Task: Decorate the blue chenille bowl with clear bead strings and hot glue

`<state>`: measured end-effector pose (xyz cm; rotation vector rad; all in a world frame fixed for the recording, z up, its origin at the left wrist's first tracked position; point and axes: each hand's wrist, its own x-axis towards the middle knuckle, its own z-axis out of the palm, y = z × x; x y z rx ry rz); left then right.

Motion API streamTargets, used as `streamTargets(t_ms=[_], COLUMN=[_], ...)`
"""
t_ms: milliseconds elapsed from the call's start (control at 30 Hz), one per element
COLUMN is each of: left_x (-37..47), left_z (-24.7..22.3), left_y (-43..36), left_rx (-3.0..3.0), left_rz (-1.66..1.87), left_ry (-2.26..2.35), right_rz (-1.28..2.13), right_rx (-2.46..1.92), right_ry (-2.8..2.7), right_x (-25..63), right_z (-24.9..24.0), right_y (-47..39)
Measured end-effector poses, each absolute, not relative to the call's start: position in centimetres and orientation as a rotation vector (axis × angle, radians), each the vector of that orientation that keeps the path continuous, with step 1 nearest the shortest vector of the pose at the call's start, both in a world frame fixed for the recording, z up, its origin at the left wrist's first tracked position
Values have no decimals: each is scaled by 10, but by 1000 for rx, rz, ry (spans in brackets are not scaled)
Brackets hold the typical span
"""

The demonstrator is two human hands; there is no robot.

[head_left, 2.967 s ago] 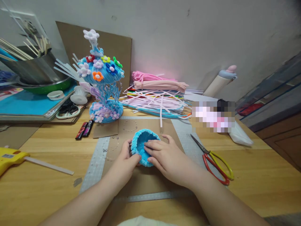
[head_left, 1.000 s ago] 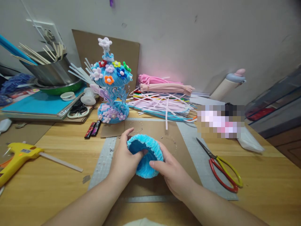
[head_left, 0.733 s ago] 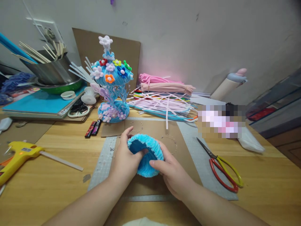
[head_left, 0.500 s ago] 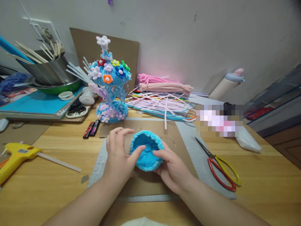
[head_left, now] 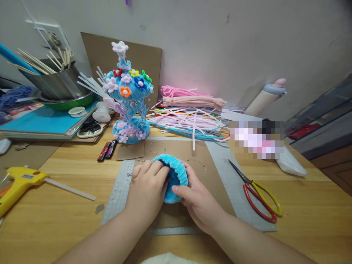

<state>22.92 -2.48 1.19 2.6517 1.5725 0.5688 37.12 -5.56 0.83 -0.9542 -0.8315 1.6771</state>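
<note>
A bowl-shaped blue pipe-cleaner piece is held above the cardboard sheet, its hollow side tilted toward me and to the left. My right hand grips its right side, with the thumb over the near rim and the fingers behind. Curled over the left rim, my left hand has its fingers bent, the tips partly hidden in the hollow. Clear beaded strands lie on the cardboard behind the piece.
A blue flowered pipe-cleaner ornament stands behind my hands. Bundled pipe cleaners lie against the wall. Red-and-yellow-handled scissors rest on the right of the grey cutting mat; a yellow glue gun lies at left.
My left hand has closed over the left rim, its fingers going into the hollow. The blue piece has turned, so more of its ribbed outer side shows at the right.
</note>
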Motion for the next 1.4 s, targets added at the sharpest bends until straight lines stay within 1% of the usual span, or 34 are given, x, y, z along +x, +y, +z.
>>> streamTargets(t_ms=[200,367,700,1067,1133,1233,1333,1400], left_x=[231,230,225,225,224,224,223,223], left_z=[13,13,13,12,13,14,17,18], left_y=[-25,-25,-19,-17,-17,-18,-19,-19], left_rx=[2657,2640,2573,2628,2639,2644,2633,2619], left_rz=[579,554,495,529,545,595,730,829], left_ry=[1561,1542,1502,1431,1430,1425,1396,1383], right_rz=[1591,1583,1778,1585,1466,1091,675,517], right_rx=[-1008,-1056,-980,-1136,-1221,-1356,-1331,-1307], right_ry=[-992,-1002,-629,-796,-811,-1029,-1336,-1478], right_x=[373,372,373,383,387,393,400,405], right_z=[6,7,12,7,6,8,16,21], right_y=[-56,-55,-52,-40,-38,-38,-40,-39])
